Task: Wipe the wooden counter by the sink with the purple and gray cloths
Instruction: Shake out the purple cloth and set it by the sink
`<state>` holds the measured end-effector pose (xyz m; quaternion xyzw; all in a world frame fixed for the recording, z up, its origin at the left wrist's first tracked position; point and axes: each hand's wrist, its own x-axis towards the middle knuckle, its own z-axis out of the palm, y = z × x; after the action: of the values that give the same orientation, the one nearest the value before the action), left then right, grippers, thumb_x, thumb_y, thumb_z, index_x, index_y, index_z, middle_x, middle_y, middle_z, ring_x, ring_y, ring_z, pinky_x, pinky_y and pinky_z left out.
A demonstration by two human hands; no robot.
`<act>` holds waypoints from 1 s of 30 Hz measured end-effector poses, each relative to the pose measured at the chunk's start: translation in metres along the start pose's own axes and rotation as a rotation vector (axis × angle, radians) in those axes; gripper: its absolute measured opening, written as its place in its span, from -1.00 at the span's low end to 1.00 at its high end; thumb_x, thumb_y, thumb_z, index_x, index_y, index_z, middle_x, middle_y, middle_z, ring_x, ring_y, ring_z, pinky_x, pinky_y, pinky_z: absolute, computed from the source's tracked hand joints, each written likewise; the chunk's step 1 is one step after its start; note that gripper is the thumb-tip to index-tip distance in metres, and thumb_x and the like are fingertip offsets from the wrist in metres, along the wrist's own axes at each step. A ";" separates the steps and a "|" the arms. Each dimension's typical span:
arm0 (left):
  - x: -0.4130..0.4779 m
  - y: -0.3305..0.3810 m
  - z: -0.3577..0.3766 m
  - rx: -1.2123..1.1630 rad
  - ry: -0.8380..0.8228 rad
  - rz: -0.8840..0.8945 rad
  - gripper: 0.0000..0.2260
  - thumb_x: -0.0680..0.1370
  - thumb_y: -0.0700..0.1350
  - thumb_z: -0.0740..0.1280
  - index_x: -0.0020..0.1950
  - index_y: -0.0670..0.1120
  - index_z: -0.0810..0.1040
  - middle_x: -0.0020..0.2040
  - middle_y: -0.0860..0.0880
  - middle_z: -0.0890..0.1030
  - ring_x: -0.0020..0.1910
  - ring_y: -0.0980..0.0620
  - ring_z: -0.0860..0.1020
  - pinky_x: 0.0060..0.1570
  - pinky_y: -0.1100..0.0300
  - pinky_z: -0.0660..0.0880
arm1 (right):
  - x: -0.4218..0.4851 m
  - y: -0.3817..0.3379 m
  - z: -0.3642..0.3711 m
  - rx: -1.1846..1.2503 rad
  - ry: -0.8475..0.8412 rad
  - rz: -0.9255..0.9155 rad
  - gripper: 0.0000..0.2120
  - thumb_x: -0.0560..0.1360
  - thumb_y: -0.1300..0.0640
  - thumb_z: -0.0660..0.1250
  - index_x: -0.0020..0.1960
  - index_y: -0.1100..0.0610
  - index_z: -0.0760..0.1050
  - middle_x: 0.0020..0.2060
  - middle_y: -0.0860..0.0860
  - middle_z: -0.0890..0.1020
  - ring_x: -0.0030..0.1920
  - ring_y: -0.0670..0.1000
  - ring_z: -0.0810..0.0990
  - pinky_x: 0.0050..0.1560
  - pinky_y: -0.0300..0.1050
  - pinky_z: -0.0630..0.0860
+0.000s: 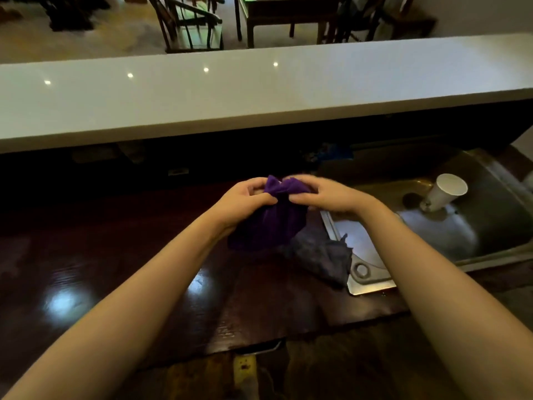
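Dark glossy wooden counter, crumpled gray cloth lying on it, overlapping the sink rim

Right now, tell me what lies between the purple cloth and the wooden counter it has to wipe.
Nothing visible does. Both hands, left and right, hold the purple cloth bunched above the wooden counter. The gray cloth lies to its right, draped onto the sink rim, off that path.

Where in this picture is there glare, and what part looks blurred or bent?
Head view: glare patches on the wooden counter and spots on the white ledge; right hand slightly blurred on the purple cloth; wide-angle lens bends the ledge.
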<state>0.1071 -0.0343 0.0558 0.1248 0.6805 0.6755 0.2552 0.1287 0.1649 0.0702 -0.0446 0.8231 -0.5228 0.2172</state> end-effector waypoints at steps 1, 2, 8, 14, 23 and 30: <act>0.009 0.002 0.002 -0.003 -0.013 0.002 -0.72 0.46 -0.43 0.23 -0.02 -0.08 0.53 -0.25 0.06 0.67 -0.24 0.19 0.62 -0.19 0.37 0.53 | -0.001 0.009 -0.005 0.096 -0.060 0.047 -0.65 0.45 0.07 0.36 0.22 -0.05 0.45 0.13 -0.04 0.60 0.12 -0.07 0.59 0.11 -0.16 0.53; 0.018 0.004 0.003 -0.013 -0.020 0.001 -0.71 0.46 -0.43 0.21 -0.03 -0.07 0.53 -0.21 0.05 0.66 -0.23 0.19 0.61 -0.17 0.37 0.53 | -0.002 0.015 -0.008 0.179 -0.077 0.068 -0.70 0.45 0.11 0.36 0.18 -0.03 0.50 0.09 -0.04 0.63 0.11 -0.06 0.61 0.10 -0.17 0.55; 0.074 0.001 -0.009 0.117 -0.052 -0.005 -0.76 0.48 -0.39 0.21 -0.07 -0.05 0.47 -0.22 -0.01 0.59 -0.32 0.21 0.58 -0.21 0.29 0.52 | 0.019 0.020 -0.037 0.134 0.123 0.067 -0.77 0.40 0.14 0.42 0.07 0.07 0.60 -0.03 0.02 0.69 -0.01 -0.05 0.66 -0.03 -0.24 0.57; 0.116 -0.008 -0.011 0.398 -0.046 0.161 -0.73 0.44 -0.40 0.24 0.00 -0.07 0.48 -0.05 -0.06 0.55 -0.03 0.04 0.51 0.04 0.19 0.44 | 0.032 0.024 -0.066 -0.073 0.321 0.055 -0.81 0.48 0.26 0.34 0.07 0.30 0.54 -0.08 0.19 0.63 -0.13 -0.01 0.61 -0.13 -0.28 0.54; 0.135 -0.029 -0.005 0.610 -0.131 0.097 -0.72 0.46 -0.20 0.37 0.14 -0.01 0.47 0.06 -0.05 0.55 0.11 -0.02 0.52 0.18 0.05 0.44 | 0.026 0.027 -0.087 -0.099 0.422 -0.009 -0.89 0.50 0.18 0.33 -0.01 0.15 0.59 -0.19 0.00 0.63 -0.27 -0.27 0.58 -0.23 -0.44 0.45; 0.117 0.002 0.017 0.372 -0.172 0.235 -0.60 0.41 -0.27 0.43 0.18 -0.07 0.38 0.18 -0.05 0.46 0.11 0.26 0.48 0.18 0.37 0.36 | 0.022 0.000 -0.102 -0.119 0.148 -0.110 -0.83 0.52 0.21 0.28 -0.02 -0.04 0.56 -0.14 -0.09 0.63 -0.14 -0.23 0.60 -0.10 -0.34 0.52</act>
<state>0.0176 0.0403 0.0374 0.3051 0.7497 0.5506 0.2042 0.0680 0.2439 0.1005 -0.0639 0.8628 -0.4859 0.1239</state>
